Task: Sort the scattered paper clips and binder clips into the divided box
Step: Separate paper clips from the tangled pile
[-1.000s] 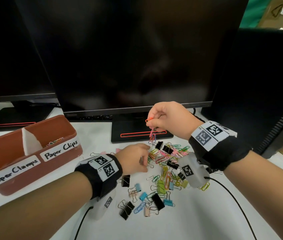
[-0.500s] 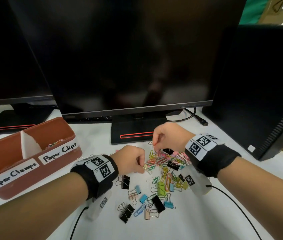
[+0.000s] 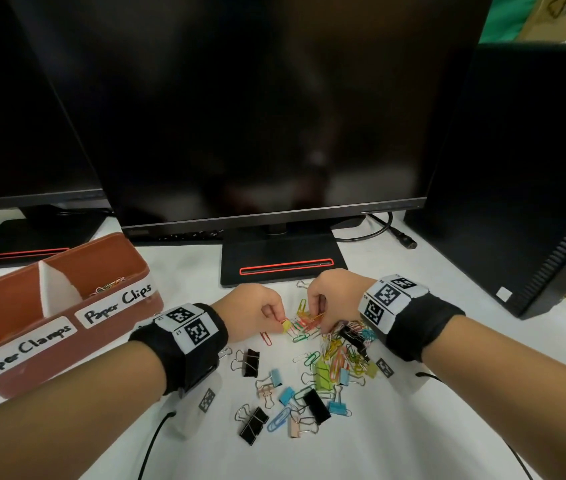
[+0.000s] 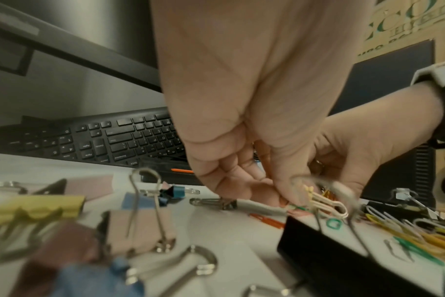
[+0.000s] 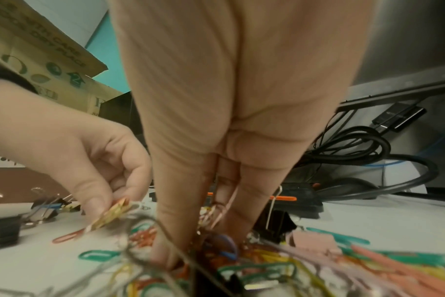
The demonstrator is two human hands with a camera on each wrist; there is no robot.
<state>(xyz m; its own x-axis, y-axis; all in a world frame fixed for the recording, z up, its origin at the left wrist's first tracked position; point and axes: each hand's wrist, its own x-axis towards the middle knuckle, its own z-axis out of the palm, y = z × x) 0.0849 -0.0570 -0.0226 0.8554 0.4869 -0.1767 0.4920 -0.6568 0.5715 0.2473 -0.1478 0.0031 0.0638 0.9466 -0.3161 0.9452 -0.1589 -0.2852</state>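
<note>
At frame centre, the left hand [image 3: 252, 311] pinches a yellow binder clip [image 3: 286, 325]; the right hand [image 3: 331, 297] fingers close on paper clips [image 3: 309, 322] in the pile. Next, I think, each goes to the divided box [image 3: 14, 344], lower left.

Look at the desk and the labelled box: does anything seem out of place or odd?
Only the unsorted mess: paper clips and binder clips lie mixed in one heap on the desk. In the box, a few paper clips sit correctly behind the "Paper Clips" label. Nothing looks damaged.
</note>
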